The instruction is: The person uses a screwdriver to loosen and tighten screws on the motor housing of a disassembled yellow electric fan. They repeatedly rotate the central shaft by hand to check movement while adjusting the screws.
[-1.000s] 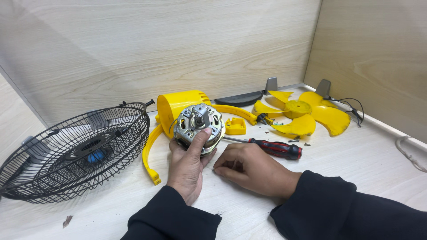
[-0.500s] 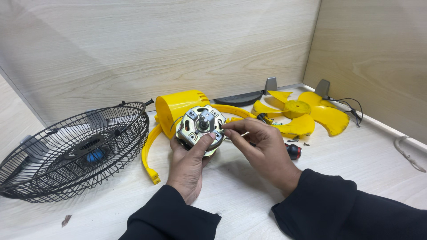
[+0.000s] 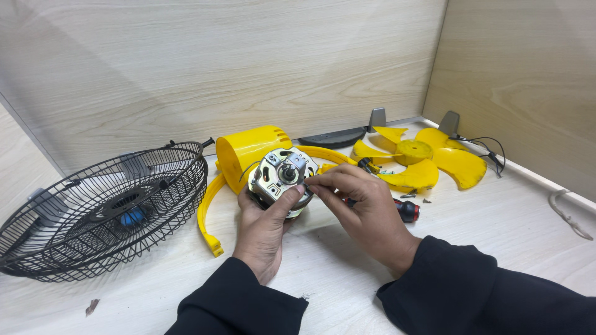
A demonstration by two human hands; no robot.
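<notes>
Head view: I look down on a pale wooden bench with fan parts spread across it.
Left hand [image 3: 264,226]: I cup the motor [image 3: 282,181] from below, thumb up on its front edge, fingers wrapped behind. The hand is closed round it.
Right hand [image 3: 366,214]: thumb and forefinger are pressed together at the motor's right rim, by a mounting tab. Whether they pinch a screw or only the tab, I cannot tell; the spot is too small to read.
Motor: held just off the bench, shaft end facing me, directly in front of the yellow housing [image 3: 248,152].
Change: a second ago my right hand lay flat on the bench beside the screwdriver [image 3: 403,209]; it has since lifted and come to the motor. The screwdriver lies on the bench, partly hidden behind that hand.
Meaning: as I judge it, the work has moved from tool to fingers, so the part at the rim is being handled by hand.
Surroundings: black wire grille [image 3: 102,208] at left; yellow bracket [image 3: 208,214] beside my left hand; yellow blade [image 3: 422,161] at rear right, loose screws [image 3: 413,196] near it.
</notes>
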